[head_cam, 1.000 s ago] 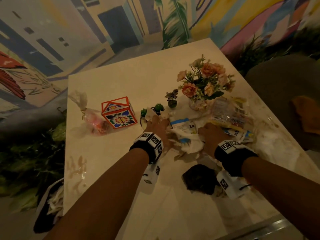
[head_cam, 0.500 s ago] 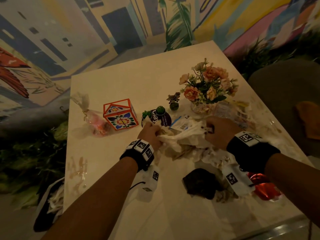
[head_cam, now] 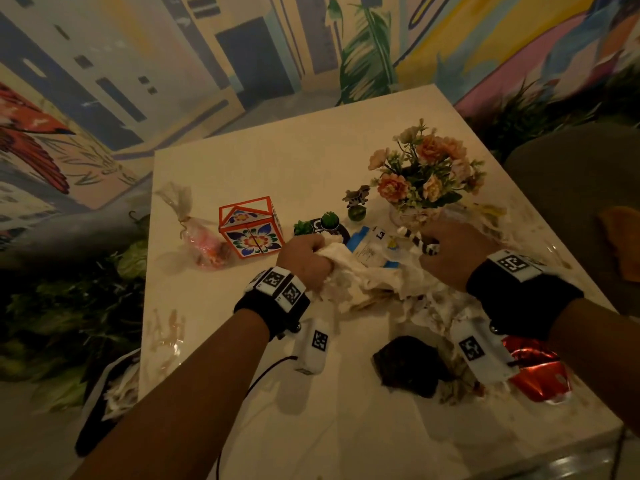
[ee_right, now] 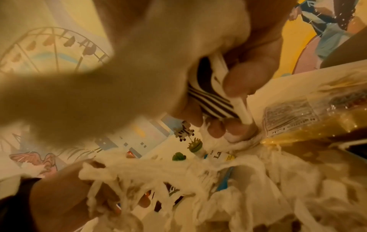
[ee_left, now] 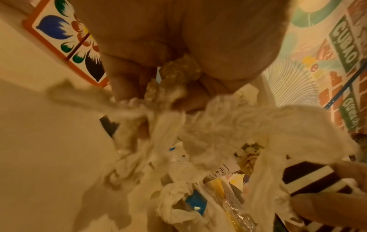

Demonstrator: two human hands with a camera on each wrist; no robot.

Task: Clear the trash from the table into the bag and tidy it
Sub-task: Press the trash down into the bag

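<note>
A heap of crumpled white tissue (head_cam: 374,282) lies mid-table between both hands. My left hand (head_cam: 304,259) grips a wad of that tissue (ee_left: 178,81) at the heap's left end. My right hand (head_cam: 446,251) at the right end clutches a black-and-white striped wrapper (head_cam: 420,242) (ee_right: 210,100) together with tissue. Under the heap sits a blue-and-white packet (head_cam: 372,249). A black crumpled piece (head_cam: 410,370) and a red foil wrapper (head_cam: 538,372) lie nearer me. The black bag (head_cam: 100,403) with tissue inside hangs off the table's left edge.
A flower vase (head_cam: 415,213) stands just behind my right hand. A painted orange box (head_cam: 251,228), a pink cellophane packet (head_cam: 204,242), small cactus figures (head_cam: 329,221) and a clear yellow food pack (ee_right: 298,122) sit around the heap. A dark chair (head_cam: 575,188) is at the right.
Both hands have gathered the tissue heap and lifted it a little, pulling it between them. My right hand shifted right and took up the striped wrapper, uncovering the red foil.
</note>
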